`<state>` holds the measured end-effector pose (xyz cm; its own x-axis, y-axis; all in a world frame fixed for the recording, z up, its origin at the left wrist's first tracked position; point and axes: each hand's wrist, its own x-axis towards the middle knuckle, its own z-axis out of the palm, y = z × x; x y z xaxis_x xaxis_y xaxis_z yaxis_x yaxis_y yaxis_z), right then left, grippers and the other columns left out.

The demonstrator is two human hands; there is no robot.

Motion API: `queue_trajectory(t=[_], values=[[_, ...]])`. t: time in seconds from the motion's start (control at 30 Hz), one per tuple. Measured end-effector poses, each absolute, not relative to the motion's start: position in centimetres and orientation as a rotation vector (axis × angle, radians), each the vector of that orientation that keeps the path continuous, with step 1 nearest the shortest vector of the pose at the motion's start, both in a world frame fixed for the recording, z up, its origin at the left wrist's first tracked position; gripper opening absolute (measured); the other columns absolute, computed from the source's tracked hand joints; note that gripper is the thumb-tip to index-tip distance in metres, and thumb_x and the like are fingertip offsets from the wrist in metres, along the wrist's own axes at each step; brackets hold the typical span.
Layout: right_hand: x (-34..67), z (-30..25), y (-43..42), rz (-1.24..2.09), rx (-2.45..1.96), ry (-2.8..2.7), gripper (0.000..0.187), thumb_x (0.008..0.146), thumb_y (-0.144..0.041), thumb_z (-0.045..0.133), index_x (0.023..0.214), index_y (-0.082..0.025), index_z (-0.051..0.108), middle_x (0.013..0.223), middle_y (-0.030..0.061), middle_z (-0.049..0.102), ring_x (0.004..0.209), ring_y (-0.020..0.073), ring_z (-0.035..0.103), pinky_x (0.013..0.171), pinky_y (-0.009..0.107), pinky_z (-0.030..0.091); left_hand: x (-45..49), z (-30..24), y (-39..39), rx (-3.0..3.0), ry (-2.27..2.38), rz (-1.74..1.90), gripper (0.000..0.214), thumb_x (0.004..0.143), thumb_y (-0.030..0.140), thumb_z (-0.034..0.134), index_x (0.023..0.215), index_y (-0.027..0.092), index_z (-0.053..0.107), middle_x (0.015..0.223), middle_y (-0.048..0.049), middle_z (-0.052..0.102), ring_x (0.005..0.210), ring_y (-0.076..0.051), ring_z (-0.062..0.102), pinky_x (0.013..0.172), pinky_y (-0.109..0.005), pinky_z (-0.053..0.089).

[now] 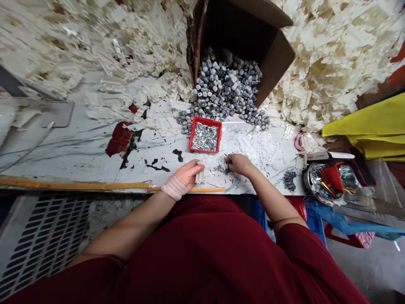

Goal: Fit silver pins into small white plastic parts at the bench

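My left hand (pixel 187 175), with a striped band round its wrist, lies near the table's front edge and its fingers are closed on a small white plastic part (pixel 200 175). My right hand (pixel 238 164) rests just to the right, fingers pinched over a small heap of dark metal bits (pixel 221 169); what it holds is too small to make out. A red tray (pixel 205 135) of shiny metal pins sits just beyond both hands. Behind it a tipped cardboard box (pixel 240 38) spills grey cylindrical parts (pixel 221 90) onto the table.
Huge heaps of white plastic pieces (pixel 332 55) fill the back of the worn white table (pixel 79 152). Small white bits (pixel 262 147) lie right of the tray. A round tin with a red scoop (pixel 329 179) and yellow sheets (pixel 370 126) stand at the right.
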<state>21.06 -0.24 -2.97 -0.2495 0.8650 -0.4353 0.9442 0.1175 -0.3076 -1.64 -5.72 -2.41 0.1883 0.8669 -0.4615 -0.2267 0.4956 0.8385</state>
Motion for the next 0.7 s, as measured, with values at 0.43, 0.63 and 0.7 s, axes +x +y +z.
queue_trajectory(t=[0.43, 0.63, 0.7], values=[[17.3, -1.8, -3.1, -1.847, 2.083, 2.588, 0.024, 0.086, -0.041, 0.053, 0.087, -0.018, 0.06, 0.096, 0.0058, 0.068, 0.089, 0.0167, 0.061, 0.083, 0.032, 0.046, 0.6, -3.7, -5.4, 0.881, 1.141, 0.875, 0.023, 0.071, 0.033, 0.064, 0.085, 0.017, 0.056, 0.057, 0.0063, 0.042, 0.05, -0.009, 0.038, 0.047, -0.021, 0.03], [16.7, -1.5, -3.4, -1.247, 1.997, 2.86, 0.015, 0.089, -0.031, 0.049, 0.088, -0.019, 0.059, 0.101, 0.0097, 0.066, 0.098, 0.0214, 0.057, 0.091, 0.038, 0.042, 0.4, -3.2, -5.6, 0.846, 1.15, 0.868, 0.021, 0.071, 0.031, 0.062, 0.083, 0.017, 0.055, 0.056, 0.0062, 0.042, 0.048, -0.009, 0.039, 0.044, -0.021, 0.028], [16.5, -1.6, -3.5, -1.092, 1.96, 2.876, 0.014, 0.088, -0.029, 0.051, 0.087, -0.019, 0.061, 0.098, 0.0109, 0.066, 0.099, 0.0229, 0.056, 0.092, 0.039, 0.041, 0.4, -3.0, -5.6, 0.858, 1.169, 0.856, 0.02, 0.07, 0.031, 0.063, 0.08, 0.017, 0.054, 0.056, 0.0062, 0.041, 0.048, -0.009, 0.039, 0.043, -0.021, 0.028]])
